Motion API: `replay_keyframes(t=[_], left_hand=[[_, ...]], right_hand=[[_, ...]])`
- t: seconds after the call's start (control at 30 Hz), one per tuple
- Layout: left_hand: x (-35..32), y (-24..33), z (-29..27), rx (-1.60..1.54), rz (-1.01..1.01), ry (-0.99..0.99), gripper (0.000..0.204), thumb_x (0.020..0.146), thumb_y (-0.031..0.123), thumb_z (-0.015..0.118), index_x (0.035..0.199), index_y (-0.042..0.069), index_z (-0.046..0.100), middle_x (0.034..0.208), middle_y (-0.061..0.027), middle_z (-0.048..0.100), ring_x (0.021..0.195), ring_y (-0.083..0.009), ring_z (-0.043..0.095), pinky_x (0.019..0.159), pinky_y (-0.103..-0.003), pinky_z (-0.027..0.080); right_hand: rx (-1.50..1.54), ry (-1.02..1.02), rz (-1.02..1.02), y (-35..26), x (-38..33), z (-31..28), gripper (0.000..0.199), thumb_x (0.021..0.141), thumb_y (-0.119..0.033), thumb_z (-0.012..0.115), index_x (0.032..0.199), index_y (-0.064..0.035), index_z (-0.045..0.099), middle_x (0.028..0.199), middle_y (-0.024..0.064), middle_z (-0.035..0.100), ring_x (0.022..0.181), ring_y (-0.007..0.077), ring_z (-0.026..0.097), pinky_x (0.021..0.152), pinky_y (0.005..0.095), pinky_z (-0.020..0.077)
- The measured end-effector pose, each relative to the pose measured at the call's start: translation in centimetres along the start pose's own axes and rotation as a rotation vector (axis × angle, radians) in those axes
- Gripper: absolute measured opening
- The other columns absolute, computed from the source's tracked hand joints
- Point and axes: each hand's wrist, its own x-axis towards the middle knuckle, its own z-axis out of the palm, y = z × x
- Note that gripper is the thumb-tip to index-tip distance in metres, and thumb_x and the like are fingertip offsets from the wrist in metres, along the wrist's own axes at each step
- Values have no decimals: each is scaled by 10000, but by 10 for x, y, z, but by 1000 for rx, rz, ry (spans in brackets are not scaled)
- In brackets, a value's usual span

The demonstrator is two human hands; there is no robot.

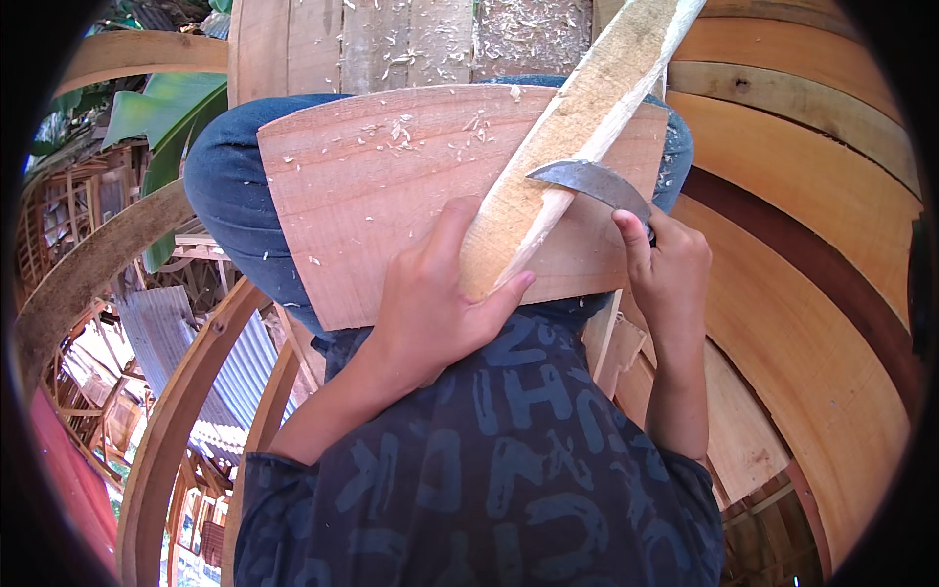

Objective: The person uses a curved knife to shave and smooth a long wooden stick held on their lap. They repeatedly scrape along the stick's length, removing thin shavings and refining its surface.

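A wooden stick (577, 117) is being whittled: gripped by the left hand (435, 303), curved blade (592, 181) clenched by the right hand (670, 264) (at three o'clock); steady strokes seem needed.

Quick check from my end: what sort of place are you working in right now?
Probably an open-air woodworking or boat-building yard. Curved wooden planks rise on the right, shavings dot the board on the lap, and the right hand draws a curved blade along a wooden strip that the left hand steadies.

Open-air woodworking yard: curved timber ribs (176, 430), bent planks (812, 323), scattered shavings (401, 132).
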Motion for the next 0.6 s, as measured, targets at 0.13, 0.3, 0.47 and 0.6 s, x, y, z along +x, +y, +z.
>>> replay_keyframes(t=[0.13, 0.3, 0.47, 0.6], left_hand=[[0, -3, 1, 9, 30, 15, 512, 743, 165, 782, 1145, -18, 522, 908, -197, 654, 846, -299, 695, 714, -347, 518], [1, -1, 1, -4, 7, 8, 503, 747, 154, 777, 1144, -18, 521, 913, -201, 653, 851, -296, 695, 720, -346, 517], [-6, -8, -1, -43, 29, 8, 493, 750, 140, 774, 1144, -15, 522, 922, -188, 655, 872, -276, 689, 743, -333, 510], [-4, -7, -1, -63, 8, -10, 492, 751, 136, 775, 1145, -17, 522, 941, -183, 649, 900, -266, 680, 765, -323, 503]], right_hand=[[17, 48, 19, -1, -2, 6, 541, 886, -508, 605, 648, -22, 584, 557, 180, 549, 523, 369, 567, 481, 404, 432], [-47, 29, 31, 1, 0, 8, 558, 910, -508, 579, 680, 0, 603, 575, 205, 545, 554, 378, 582, 490, 404, 429], [92, 260, 359, 59, 25, -3, 637, 981, -481, 489, 647, 61, 496, 507, 171, 397, 479, 244, 379, 482, 376, 344], [215, 235, 310, 72, 3, -29, 574, 993, -427, 506, 635, 8, 396, 552, 72, 270, 523, 146, 274, 464, 360, 248]])
